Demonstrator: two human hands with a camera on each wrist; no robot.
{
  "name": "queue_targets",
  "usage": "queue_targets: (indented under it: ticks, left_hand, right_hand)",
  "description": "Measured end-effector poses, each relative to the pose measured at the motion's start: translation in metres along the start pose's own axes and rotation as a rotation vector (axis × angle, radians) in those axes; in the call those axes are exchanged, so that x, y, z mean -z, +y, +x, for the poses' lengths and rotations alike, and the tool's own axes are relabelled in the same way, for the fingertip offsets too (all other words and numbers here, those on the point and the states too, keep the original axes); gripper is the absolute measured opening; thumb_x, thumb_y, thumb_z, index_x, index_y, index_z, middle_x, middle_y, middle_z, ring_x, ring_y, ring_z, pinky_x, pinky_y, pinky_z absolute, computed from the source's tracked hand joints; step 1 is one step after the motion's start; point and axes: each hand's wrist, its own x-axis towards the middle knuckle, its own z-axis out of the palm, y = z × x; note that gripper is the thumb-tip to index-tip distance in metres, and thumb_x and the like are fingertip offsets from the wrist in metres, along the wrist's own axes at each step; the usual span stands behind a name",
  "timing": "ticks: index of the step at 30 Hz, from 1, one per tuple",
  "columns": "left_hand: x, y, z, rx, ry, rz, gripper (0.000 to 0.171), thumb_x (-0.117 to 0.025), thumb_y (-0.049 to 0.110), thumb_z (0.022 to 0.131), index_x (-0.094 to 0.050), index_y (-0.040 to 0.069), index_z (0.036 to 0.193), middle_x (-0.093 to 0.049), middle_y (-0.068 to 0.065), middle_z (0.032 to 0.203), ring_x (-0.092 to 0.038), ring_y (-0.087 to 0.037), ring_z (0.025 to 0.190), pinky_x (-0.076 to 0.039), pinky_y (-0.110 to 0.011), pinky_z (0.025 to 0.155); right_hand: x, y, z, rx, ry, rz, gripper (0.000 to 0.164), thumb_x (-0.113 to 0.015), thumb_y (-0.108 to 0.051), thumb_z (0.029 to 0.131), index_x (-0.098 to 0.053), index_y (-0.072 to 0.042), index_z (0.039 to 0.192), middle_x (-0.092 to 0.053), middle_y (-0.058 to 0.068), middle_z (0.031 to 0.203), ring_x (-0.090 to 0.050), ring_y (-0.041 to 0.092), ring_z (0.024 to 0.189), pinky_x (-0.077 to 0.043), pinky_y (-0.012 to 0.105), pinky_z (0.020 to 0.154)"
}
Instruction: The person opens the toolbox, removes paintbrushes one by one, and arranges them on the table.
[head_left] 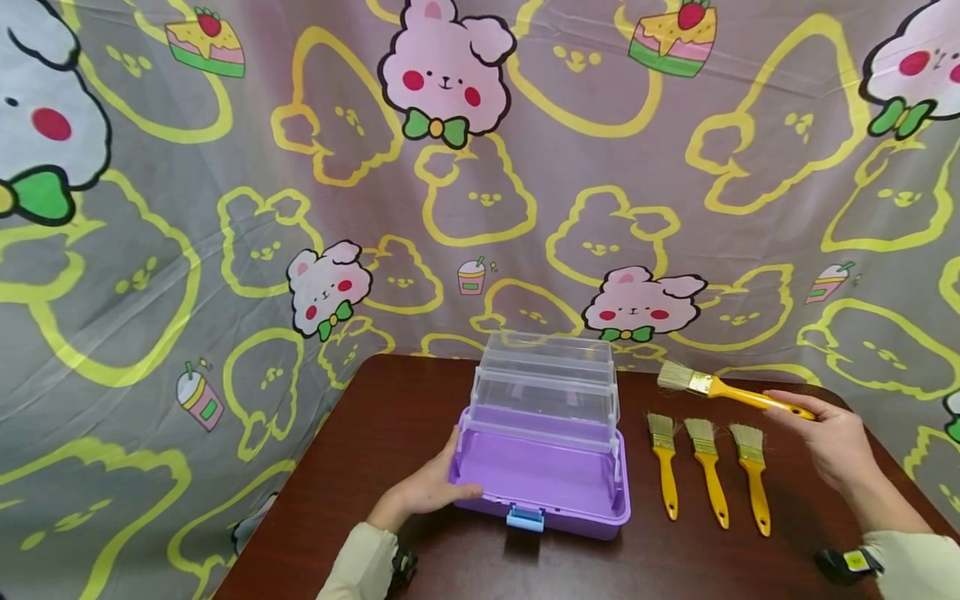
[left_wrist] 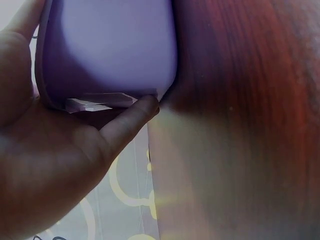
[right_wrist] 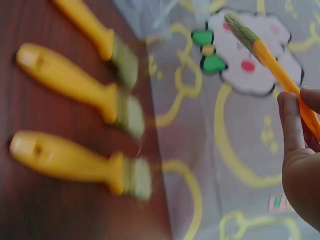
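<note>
My right hand (head_left: 840,442) holds a yellow-handled paintbrush (head_left: 738,393) by its handle, up above the table, bristles pointing left. In the right wrist view the thumb and fingers pinch that handle. Below it, three similar paintbrushes lie side by side on the table: a left one (head_left: 663,467), a middle one (head_left: 708,473) and a right one (head_left: 752,479), bristles toward the back. A purple box (head_left: 540,479) stands with its clear lid and trays (head_left: 546,375) raised at the back. At the box's left end my left hand (head_left: 431,483) grips the wall, thumb over the front rim.
A blue latch (head_left: 525,518) hangs at the box's front. The dark brown wooden table (head_left: 405,400) reaches back to a patterned cloth (head_left: 480,208) with cartoon animals. Wrist straps with cameras sit on both wrists.
</note>
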Motion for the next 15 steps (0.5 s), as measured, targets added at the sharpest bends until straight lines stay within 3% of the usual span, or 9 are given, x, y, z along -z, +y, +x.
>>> queue_targets:
  ticks: [3, 6, 10, 15]
  left_hand:
    - [-0.001, -0.001, -0.001, 0.017, -0.005, -0.002, 0.114, -0.074, 0.02, 0.082, 0.017, 0.015, 0.149, -0.002, -0.015, 0.156, -0.031, -0.039, 0.13, -0.026, -0.055, 0.105]
    - [-0.001, -0.001, -0.002, 0.039, -0.009, 0.015, 0.114, -0.075, 0.023, 0.082, 0.018, 0.014, 0.149, -0.001, -0.016, 0.156, -0.028, -0.038, 0.133, -0.024, -0.055, 0.106]
    - [0.0, -0.001, -0.004, 0.06, -0.002, 0.043, 0.115, -0.075, 0.027, 0.082, 0.017, 0.01, 0.149, -0.002, -0.018, 0.156, -0.024, -0.038, 0.135, -0.022, -0.055, 0.106]
    - [0.001, 0.001, -0.004, 0.07, 0.006, 0.041, 0.114, -0.075, 0.026, 0.082, 0.016, 0.01, 0.149, -0.003, -0.019, 0.156, -0.024, -0.037, 0.135, -0.022, -0.055, 0.106]
  right_hand:
    - [0.016, 0.018, -0.009, -0.046, 0.04, 0.072, 0.019, -0.071, -0.019, 0.086, -0.074, -0.022, 0.105, -0.062, -0.029, 0.09, -0.054, -0.009, 0.076, -0.044, 0.011, 0.06]
    - [0.027, 0.038, -0.018, -0.091, 0.084, 0.228, 0.016, -0.073, -0.012, 0.083, -0.075, -0.025, 0.093, -0.064, -0.026, 0.086, -0.059, -0.009, 0.072, -0.047, 0.012, 0.058]
    - [0.042, 0.063, -0.025, -0.103, 0.118, 0.398, 0.019, -0.073, -0.005, 0.082, -0.076, -0.023, 0.087, -0.065, -0.022, 0.085, -0.063, -0.005, 0.07, -0.049, 0.013, 0.058]
    - [0.061, 0.097, -0.023, -0.153, 0.209, 0.446, 0.02, -0.073, -0.006, 0.081, -0.073, -0.026, 0.085, -0.06, -0.023, 0.083, -0.061, -0.007, 0.069, -0.049, 0.012, 0.058]
